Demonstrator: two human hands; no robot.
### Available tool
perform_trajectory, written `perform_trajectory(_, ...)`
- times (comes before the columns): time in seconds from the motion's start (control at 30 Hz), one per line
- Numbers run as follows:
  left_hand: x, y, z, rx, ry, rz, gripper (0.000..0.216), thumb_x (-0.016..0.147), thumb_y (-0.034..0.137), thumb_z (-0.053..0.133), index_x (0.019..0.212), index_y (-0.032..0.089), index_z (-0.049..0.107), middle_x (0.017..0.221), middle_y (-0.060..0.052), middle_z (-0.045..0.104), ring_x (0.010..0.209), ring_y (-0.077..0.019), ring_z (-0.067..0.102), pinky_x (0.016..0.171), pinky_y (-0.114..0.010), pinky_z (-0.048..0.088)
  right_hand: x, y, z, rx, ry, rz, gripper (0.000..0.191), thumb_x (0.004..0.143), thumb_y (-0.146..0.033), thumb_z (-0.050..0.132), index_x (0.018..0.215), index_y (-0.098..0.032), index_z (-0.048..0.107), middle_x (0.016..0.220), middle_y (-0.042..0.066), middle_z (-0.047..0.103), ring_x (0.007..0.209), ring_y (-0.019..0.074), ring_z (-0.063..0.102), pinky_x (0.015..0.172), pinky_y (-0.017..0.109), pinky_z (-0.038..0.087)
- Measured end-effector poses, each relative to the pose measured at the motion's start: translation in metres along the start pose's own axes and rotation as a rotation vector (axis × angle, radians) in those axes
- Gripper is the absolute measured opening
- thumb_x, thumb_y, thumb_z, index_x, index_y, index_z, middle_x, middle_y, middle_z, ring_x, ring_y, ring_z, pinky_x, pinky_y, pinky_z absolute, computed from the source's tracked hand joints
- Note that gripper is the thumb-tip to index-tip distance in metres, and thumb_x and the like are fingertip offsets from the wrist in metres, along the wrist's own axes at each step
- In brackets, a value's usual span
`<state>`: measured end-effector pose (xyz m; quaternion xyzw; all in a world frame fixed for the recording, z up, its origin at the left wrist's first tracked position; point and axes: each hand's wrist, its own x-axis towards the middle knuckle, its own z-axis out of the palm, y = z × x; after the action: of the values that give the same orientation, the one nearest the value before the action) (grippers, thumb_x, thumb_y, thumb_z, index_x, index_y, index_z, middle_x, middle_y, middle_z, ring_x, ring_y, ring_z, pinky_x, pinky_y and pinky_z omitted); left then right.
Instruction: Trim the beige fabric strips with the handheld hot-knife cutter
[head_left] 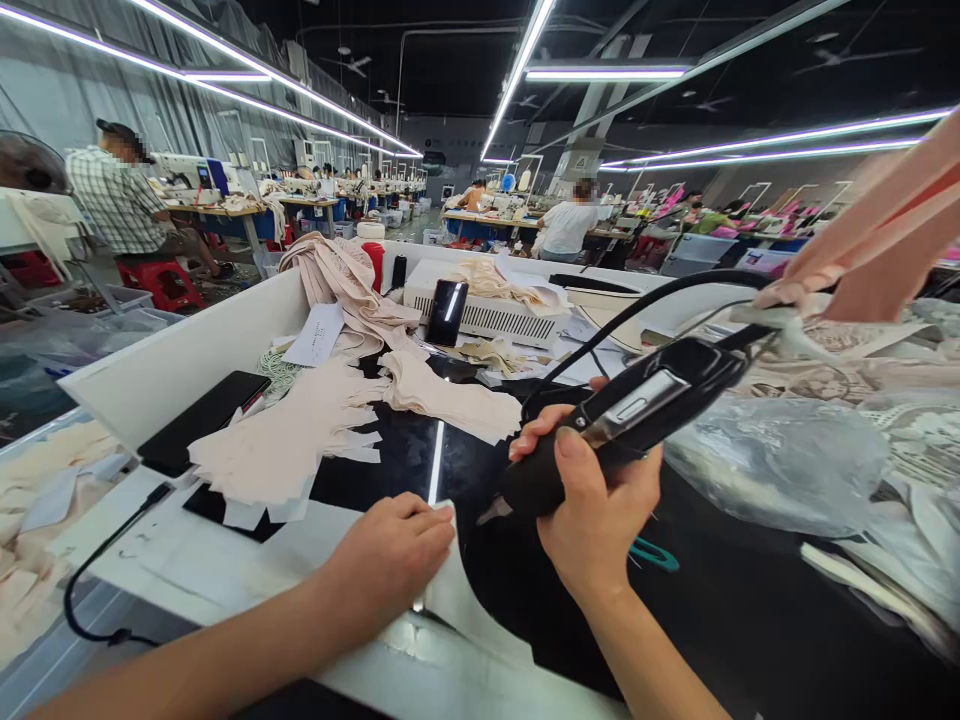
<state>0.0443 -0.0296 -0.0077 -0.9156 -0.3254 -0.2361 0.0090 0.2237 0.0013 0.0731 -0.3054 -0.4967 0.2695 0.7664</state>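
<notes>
My right hand point(600, 500) is wrapped round a black corded hand-held power tool point(637, 400) with a silver plate on its side. Its narrow metal tip points down to the left, above the black work surface point(480, 570), and its cord end is tied to a hanging peach fabric strip point(862, 270). My left hand point(397, 550) is closed, fingertips together at the upper edge of a white sheet point(465, 620); whether they pinch it is hard to see. Beyond it lie stacked pale fabric pieces point(292, 430) and another pale stack point(450, 395).
A dark phone-like slab point(202, 422) lies at left, and an upright phone point(447, 312) leans on a white vented box point(495, 318). Clear plastic bags point(780, 460) crowd the right. A teal loop-handled item point(654, 554) lies beside my right wrist. People work at sewing tables behind.
</notes>
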Motion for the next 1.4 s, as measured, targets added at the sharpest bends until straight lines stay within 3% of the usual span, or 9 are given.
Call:
perform_trajectory(0.17, 0.000, -0.019, -0.020, 0.052, 0.022, -0.043, 0.018, 0.111, 0.017, 0.050, 0.113, 0.016, 0.067, 0.126, -0.008, 0.075, 0.103, -0.0212, 0.070, 0.091, -0.037, 0.061, -0.007, -0.016, -0.011, -0.003, 0.017, 0.051, 0.043, 0.084, -0.035, 0.084, 0.118, -0.029, 0.059, 0.076, -0.006, 0.068, 0.058, 0.0154, 0.062, 0.056, 0.031, 0.055)
perform_trajectory(0.3, -0.003, -0.016, -0.026, 0.081, 0.106, 0.006, 0.024, 0.113, 0.016, 0.044, 0.120, 0.015, 0.067, 0.132, -0.009, 0.073, 0.117, -0.0227, 0.068, 0.101, -0.040, 0.059, -0.017, -0.022, -0.020, -0.015, 0.016, 0.052, 0.043, 0.085, -0.035, 0.084, 0.120, -0.030, 0.060, 0.076, -0.006, 0.067, 0.057, 0.0154, 0.062, 0.055, 0.031, 0.056)
perform_trajectory(0.47, -0.006, 0.008, -0.021, 0.023, 0.129, 0.136, 0.024, 0.113, 0.015, 0.043, 0.120, 0.016, 0.065, 0.118, -0.007, 0.076, 0.110, -0.0192, 0.070, 0.101, -0.035, 0.058, -0.022, -0.021, -0.024, -0.040, -0.001, 0.018, 0.036, 0.088, -0.035, 0.081, 0.118, -0.029, 0.063, 0.079, -0.004, 0.067, 0.059, 0.0152, 0.063, 0.057, 0.032, 0.057)
perform_trajectory(0.63, -0.003, 0.024, -0.009, 0.029, 0.091, 0.224, 0.020, 0.113, 0.031, 0.054, 0.122, 0.016, 0.063, 0.109, -0.005, 0.073, 0.103, -0.0205, 0.070, 0.096, -0.035, 0.058, -0.023, -0.017, -0.026, -0.042, 0.002, 0.017, 0.035, 0.089, -0.038, 0.081, 0.116, -0.029, 0.062, 0.081, -0.004, 0.068, 0.059, 0.0141, 0.062, 0.057, 0.030, 0.057)
perform_trajectory(1.0, 0.000, 0.025, -0.007, 0.067, 0.018, 0.150, 0.032, 0.100, 0.036, 0.076, 0.121, 0.014, 0.064, 0.107, -0.005, 0.072, 0.095, -0.0232, 0.070, 0.084, -0.036, 0.060, -0.027, -0.018, -0.029, -0.037, 0.014, 0.021, 0.032, 0.089, -0.034, 0.080, 0.116, -0.029, 0.061, 0.083, -0.005, 0.069, 0.061, 0.0135, 0.064, 0.057, 0.028, 0.056)
perform_trajectory(1.4, -0.004, 0.024, 0.000, 0.043, 0.036, 0.139, 0.034, 0.105, 0.037, 0.070, 0.127, 0.012, 0.063, 0.110, -0.007, 0.072, 0.099, -0.0235, 0.070, 0.088, -0.036, 0.060, -0.024, -0.011, -0.023, -0.044, 0.004, 0.012, 0.030, 0.090, -0.029, 0.077, 0.113, -0.029, 0.058, 0.083, -0.005, 0.068, 0.059, 0.0138, 0.064, 0.057, 0.029, 0.057)
